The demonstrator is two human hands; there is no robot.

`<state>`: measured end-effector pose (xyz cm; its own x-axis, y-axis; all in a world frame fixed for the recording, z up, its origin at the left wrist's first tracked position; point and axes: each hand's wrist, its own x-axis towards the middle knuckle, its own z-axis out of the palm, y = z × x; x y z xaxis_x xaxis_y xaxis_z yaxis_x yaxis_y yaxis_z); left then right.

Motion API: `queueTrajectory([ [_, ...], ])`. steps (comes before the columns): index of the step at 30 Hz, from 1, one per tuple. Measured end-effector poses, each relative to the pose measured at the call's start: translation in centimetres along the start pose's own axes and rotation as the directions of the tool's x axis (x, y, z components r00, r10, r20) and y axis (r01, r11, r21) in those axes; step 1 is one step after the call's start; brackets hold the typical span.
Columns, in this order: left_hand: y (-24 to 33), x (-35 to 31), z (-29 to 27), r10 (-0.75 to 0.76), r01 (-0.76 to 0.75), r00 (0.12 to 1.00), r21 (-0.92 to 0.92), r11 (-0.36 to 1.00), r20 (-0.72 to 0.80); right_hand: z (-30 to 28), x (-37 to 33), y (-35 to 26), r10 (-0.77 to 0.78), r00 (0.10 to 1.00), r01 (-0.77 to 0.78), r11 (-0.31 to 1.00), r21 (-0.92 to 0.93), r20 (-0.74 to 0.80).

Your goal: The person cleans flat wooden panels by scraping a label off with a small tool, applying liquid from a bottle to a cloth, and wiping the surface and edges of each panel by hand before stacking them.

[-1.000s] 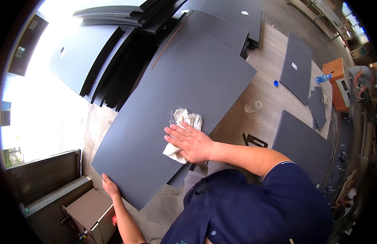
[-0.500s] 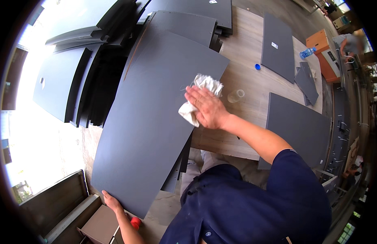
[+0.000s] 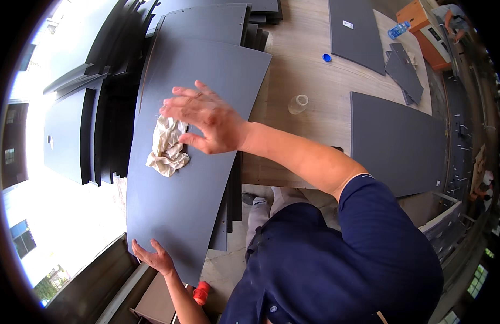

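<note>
A long dark grey panel (image 3: 206, 70) lies across a stack of similar panels in front of me. On its middle rests a crumpled cream cloth (image 3: 169, 148). Just over the cloth's right side is my right hand (image 3: 209, 120), fingers spread and not gripping it; whether the fingertips touch the cloth I cannot tell. At the panel's near left end is my left hand (image 3: 154, 257), its fingers apart and curved up beside the edge, holding nothing.
To the right stands a wooden table (image 3: 282, 75) with a small clear jar (image 3: 298, 104), a blue cap (image 3: 327, 58), a bottle (image 3: 399, 30) and more grey panels (image 3: 395, 140). Stacked panels (image 3: 72, 135) stand at the left. Another person (image 3: 452, 19) is at the far right.
My right hand has moved left across the panel with the cloth and has opened off it. My left hand's fingers have spread at the panel's near end. The view has shifted.
</note>
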<state>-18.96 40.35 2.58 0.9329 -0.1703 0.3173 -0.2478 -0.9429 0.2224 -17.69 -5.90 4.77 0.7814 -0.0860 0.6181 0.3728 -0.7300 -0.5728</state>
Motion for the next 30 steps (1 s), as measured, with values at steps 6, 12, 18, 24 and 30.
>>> queueTrajectory([
  [6,18.1,-3.9,1.7,0.630,-0.539,0.729,-0.344,0.769,0.266,-12.8,-23.5,6.7,0.771,0.636,-0.730,0.603,-0.321,0.002],
  [12,24.5,-5.8,4.9,0.612,-0.492,0.675,-0.365,0.790,0.413,-11.0,-38.3,7.7,0.897,0.440,-0.675,0.368,-0.640,0.052],
  [18,25.2,-6.4,4.5,0.599,-0.465,0.705,-0.390,0.795,0.380,-11.8,-37.9,9.4,0.922,0.346,-0.646,0.370,-0.668,0.175],
  [24,27.0,-6.5,4.7,0.501,-0.379,0.792,-0.362,0.852,0.350,-14.6,-34.5,9.0,0.887,0.370,-0.893,0.422,-0.156,0.276],
  [30,27.4,-7.3,5.6,0.592,-0.348,0.743,-0.575,0.740,0.312,-23.4,-14.1,10.4,0.535,0.782,-0.528,0.841,-0.116,0.319],
])
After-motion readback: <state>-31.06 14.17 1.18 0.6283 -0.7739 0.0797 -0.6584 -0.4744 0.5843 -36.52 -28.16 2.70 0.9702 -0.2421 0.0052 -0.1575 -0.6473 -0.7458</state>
